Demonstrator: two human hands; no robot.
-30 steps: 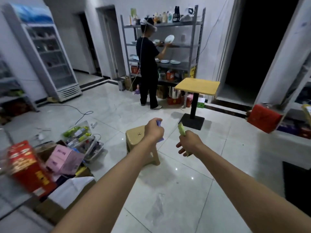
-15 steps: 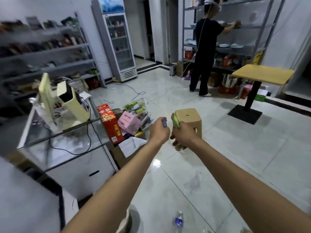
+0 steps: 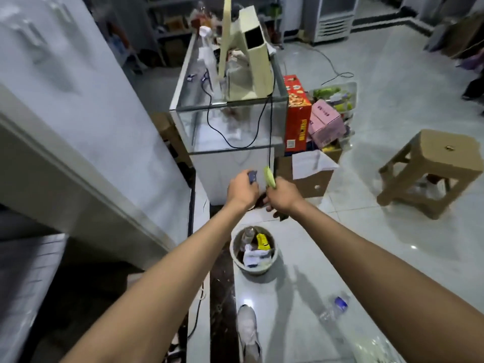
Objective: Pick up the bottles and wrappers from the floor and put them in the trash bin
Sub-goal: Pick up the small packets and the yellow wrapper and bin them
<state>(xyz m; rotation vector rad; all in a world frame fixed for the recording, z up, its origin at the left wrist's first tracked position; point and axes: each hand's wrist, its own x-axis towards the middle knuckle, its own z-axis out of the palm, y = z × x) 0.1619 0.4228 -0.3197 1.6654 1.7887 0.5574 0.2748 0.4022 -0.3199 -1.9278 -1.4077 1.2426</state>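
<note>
A grey fabric shoe (image 3: 248,334) stands on the glossy pale tiled floor (image 3: 366,258), and to its right a clear crumpled plastic bottle with a blue label (image 3: 336,307) lies on its side. Just beyond the shoe, the round grey plastic trash bin (image 3: 253,269) holds a clear bottle, a yellow wrapper and white paper. Above it, the left hand (image 3: 242,189) is curled tight around a small dark blue wrapper (image 3: 252,176), while the right hand (image 3: 282,196) is closed on a flat pale green wrapper (image 3: 269,177). Farther right sits a square tan plastic stool (image 3: 432,169); ahead, a glass-topped counter (image 3: 199,100).
</note>
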